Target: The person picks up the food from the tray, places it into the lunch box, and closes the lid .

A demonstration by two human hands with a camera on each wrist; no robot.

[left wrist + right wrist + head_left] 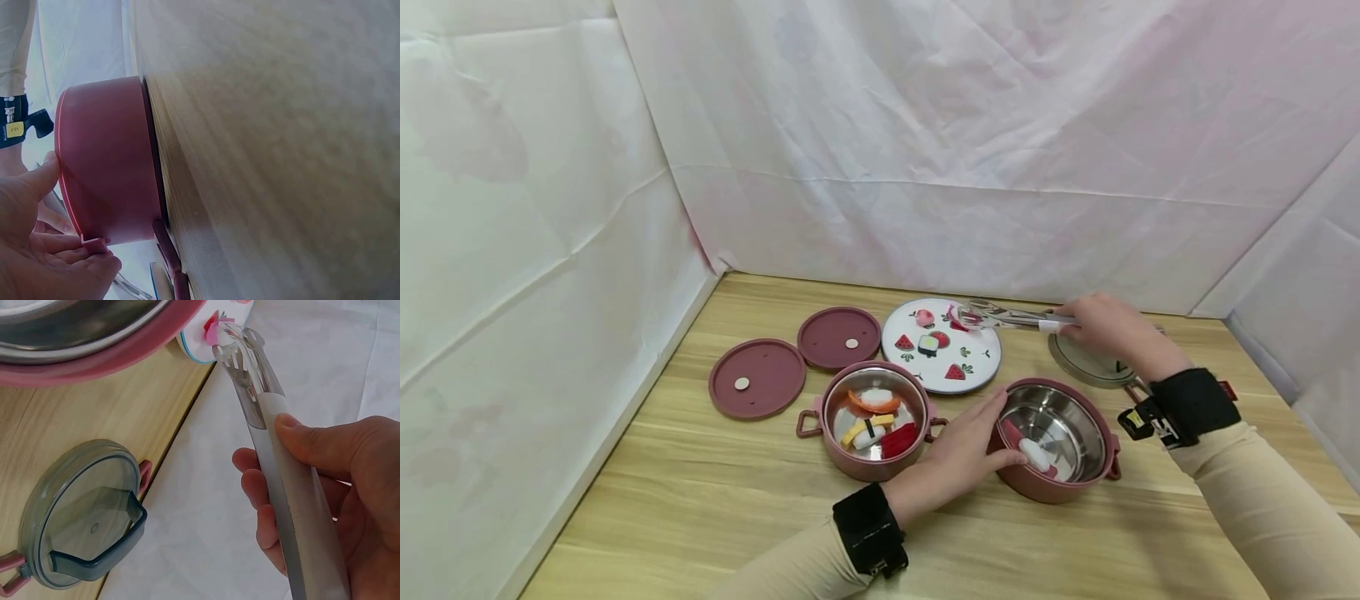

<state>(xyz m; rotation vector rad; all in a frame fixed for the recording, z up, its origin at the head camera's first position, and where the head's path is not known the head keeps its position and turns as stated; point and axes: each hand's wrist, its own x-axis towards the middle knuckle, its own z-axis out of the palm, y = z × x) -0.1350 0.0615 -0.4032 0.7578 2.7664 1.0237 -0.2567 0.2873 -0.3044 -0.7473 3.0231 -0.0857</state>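
My right hand holds metal tongs reaching left over the white fruit-patterned plate. At their tips is a pink-and-white toy piece, partly hidden by the metal. My left hand grips the left side of the right-hand pink pot, thumb at the rim and fingers about its handle. Inside that pot lies a white-and-pink toy sushi. A toy sushi roll sits on the plate.
Left of my left hand stands another pink pot, holding an orange sushi, a yellow one and a red one. Two maroon discs lie beyond it. A clear lid lies under my right forearm's side. White cloth encloses the table.
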